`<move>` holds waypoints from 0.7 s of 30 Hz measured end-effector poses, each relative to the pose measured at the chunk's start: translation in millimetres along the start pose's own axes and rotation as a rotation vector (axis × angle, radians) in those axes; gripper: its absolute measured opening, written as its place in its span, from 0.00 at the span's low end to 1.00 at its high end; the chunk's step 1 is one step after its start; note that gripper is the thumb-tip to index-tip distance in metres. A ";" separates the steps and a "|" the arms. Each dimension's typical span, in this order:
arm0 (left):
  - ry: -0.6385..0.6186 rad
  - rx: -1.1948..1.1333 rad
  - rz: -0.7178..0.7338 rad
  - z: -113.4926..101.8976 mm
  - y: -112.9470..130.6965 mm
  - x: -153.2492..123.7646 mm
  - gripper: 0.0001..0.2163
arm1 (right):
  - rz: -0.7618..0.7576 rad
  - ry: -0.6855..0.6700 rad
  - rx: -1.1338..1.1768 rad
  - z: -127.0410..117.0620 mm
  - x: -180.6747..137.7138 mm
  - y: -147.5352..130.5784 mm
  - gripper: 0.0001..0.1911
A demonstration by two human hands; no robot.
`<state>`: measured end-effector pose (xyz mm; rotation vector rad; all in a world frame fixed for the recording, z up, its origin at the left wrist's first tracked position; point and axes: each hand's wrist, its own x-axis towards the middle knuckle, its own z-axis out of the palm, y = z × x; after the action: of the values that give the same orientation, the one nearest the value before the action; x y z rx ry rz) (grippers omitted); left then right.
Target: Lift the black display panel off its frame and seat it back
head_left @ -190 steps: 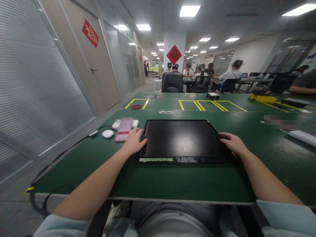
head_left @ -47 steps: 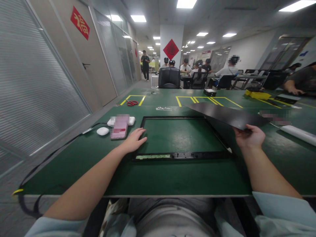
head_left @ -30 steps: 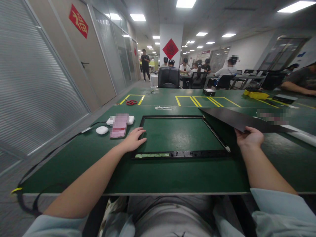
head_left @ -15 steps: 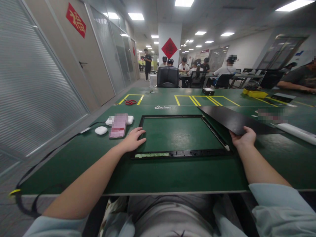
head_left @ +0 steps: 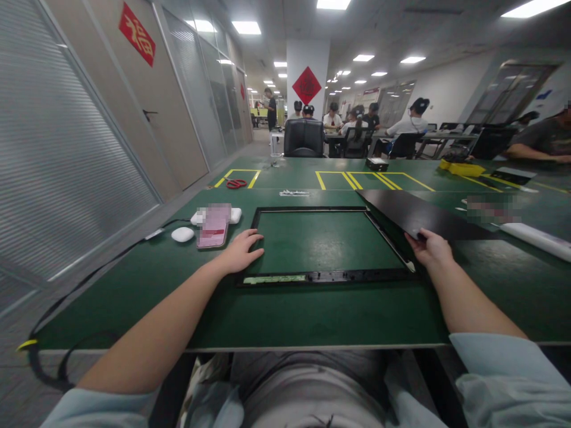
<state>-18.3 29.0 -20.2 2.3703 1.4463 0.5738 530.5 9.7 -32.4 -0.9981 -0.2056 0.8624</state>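
Note:
A black rectangular frame [head_left: 357,276] lies flat on the green table [head_left: 330,324], with a pale green strip along the left part of its near bar. My left hand [head_left: 241,252] rests at the frame's left side, fingers spread and touching or just beside that edge. To the right, a thin black panel [head_left: 428,215] is tilted up, its far left corner close to the frame's far right corner. My right hand [head_left: 432,249] grips the panel's near left edge between thumb and fingers; part of the fingers is hidden under it.
Left of the frame are a pink phone [head_left: 213,232] on a white object and a white rounded item [head_left: 182,235]. Farther back lie red scissors [head_left: 236,183], small white pieces [head_left: 294,193] and a yellow tray [head_left: 459,168]. A white roll [head_left: 535,238] lies right. People sit beyond.
My right hand has shifted slightly left along the panel's edge, its thumb now farther left. The panel has barely moved. My left hand and the frame stay where they were.

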 end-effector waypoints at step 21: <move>-0.013 0.021 -0.004 0.7 2.0 0.3 0.29 | 0.146 -0.158 -0.237 23.5 -50.2 -7.2 0.14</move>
<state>-16.3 28.3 -19.8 2.3828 1.4583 0.5439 488.9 -12.8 -2.5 -1.1767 -0.3803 1.0691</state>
